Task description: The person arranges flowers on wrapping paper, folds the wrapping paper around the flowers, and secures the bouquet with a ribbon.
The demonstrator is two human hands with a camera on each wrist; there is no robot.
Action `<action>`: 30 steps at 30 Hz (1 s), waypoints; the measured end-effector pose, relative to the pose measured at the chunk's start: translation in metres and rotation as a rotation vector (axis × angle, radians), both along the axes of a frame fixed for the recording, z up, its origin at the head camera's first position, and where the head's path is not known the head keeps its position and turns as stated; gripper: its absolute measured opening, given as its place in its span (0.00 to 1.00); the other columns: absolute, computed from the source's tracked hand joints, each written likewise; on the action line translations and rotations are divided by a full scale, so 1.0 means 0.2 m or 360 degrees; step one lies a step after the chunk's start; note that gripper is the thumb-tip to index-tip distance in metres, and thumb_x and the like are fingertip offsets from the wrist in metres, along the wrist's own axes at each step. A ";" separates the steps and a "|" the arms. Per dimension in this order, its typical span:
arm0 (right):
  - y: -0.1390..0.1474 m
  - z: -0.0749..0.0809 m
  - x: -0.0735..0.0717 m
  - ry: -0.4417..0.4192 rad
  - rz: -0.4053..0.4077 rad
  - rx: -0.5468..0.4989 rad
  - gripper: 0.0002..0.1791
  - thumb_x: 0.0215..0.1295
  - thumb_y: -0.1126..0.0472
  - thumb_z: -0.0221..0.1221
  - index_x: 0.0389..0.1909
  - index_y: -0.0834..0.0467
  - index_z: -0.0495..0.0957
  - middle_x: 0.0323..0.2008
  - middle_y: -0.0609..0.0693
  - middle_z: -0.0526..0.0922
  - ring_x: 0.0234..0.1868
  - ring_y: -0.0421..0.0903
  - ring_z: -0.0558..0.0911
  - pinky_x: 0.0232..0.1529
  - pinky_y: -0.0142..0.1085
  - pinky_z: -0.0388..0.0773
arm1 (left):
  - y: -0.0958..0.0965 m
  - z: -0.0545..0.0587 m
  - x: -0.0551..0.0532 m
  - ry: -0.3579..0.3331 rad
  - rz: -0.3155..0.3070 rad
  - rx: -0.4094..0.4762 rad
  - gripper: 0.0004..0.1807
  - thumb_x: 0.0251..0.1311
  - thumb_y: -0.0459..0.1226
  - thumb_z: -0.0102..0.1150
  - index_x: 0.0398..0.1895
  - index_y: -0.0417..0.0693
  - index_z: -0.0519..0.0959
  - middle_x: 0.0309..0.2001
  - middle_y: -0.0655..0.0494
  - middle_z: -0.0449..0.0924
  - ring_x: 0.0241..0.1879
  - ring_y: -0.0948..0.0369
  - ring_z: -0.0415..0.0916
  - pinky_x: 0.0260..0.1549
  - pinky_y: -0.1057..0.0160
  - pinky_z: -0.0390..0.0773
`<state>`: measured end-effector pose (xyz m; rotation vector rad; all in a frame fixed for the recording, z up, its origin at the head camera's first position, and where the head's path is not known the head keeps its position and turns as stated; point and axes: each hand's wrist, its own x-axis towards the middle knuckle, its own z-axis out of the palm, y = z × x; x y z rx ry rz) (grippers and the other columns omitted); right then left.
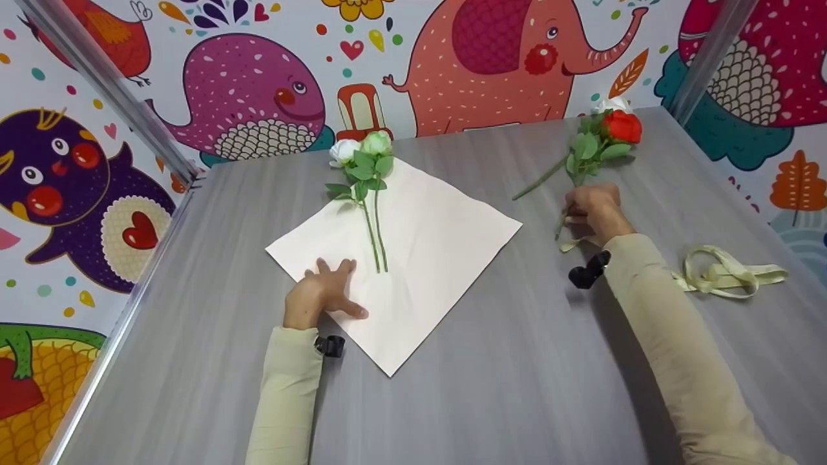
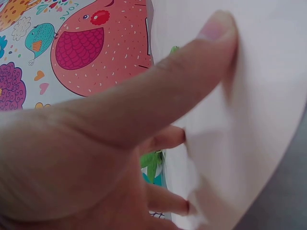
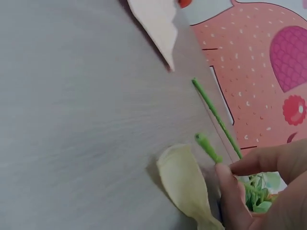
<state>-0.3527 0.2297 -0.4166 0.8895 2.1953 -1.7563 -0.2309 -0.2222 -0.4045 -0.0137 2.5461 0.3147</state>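
Note:
My left hand (image 1: 326, 294) rests with spread fingers on the left edge of a square pale pink sheet of paper (image 1: 439, 258). On the sheet's upper part lie two artificial flowers, a white rose (image 1: 344, 152) and a pale green rose (image 1: 376, 143), stems side by side pointing toward me. At the right, my right hand (image 1: 594, 203) pinches a green stem (image 3: 208, 147) between thumb and fingers near its lower end. Above that hand are a red rose (image 1: 622, 126) and, partly hidden behind it, a white rose (image 1: 612, 105). A second stem (image 1: 539, 179) slants out left of the hand.
A pale yellow ribbon (image 1: 720, 274) lies looped on the grey table (image 1: 491, 374) by the right forearm. Its loose end (image 3: 184, 175) lies just below the pinched stem. Walls printed with cartoon animals (image 1: 258, 90) stand behind and beside the table.

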 end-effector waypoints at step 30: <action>-0.11 -0.02 0.01 0.0422 -0.0291 -0.0699 0.37 0.60 0.76 0.54 0.70 0.52 0.62 0.23 0.45 0.77 0.23 0.40 0.78 0.21 0.32 0.81 | 0.01 0.00 0.00 -0.0002 -0.0023 -0.0048 0.57 0.55 0.54 0.72 0.80 0.50 0.48 0.76 0.20 0.35 0.74 0.23 0.39 0.66 0.27 0.58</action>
